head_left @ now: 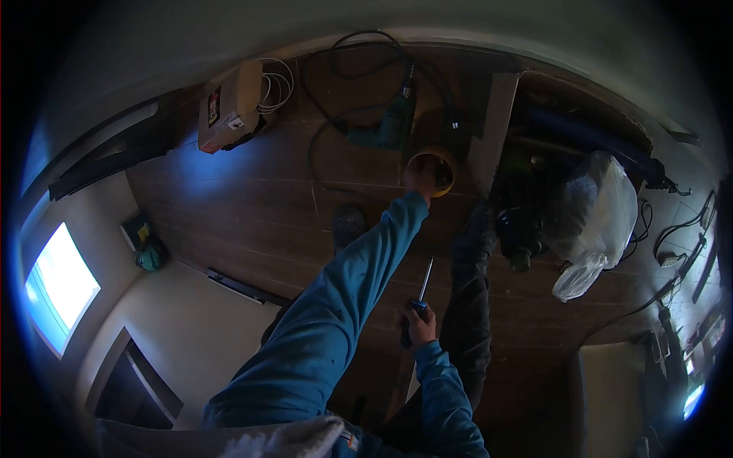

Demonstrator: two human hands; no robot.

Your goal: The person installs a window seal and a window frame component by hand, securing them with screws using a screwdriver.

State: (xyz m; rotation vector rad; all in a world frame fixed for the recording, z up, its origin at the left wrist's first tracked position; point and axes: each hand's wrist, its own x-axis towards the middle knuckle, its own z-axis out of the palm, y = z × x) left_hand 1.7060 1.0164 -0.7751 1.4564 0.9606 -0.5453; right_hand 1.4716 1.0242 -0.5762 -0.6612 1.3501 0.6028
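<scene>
My left hand (421, 182) reaches far forward into a round yellow-rimmed tub (454, 165) on the wooden floor. Its fingers are inside the tub and hidden, so I cannot see what they touch. Closer to my body, my right hand (421, 328) is wrapped around the dark blue handle of a screwdriver (424, 282). The thin metal shaft points forward, away from me. Just beyond the tub lies a green power drill (393, 122) on its side, with a dark cord (305, 72) looped behind it.
A cardboard box (229, 103) with a coiled white cable (284, 85) stands at the far left. On the right are an open carton (500, 114), a dark bulky object (521, 229) and a translucent plastic bag (599, 206). My shoe (349, 225) rests on the floor.
</scene>
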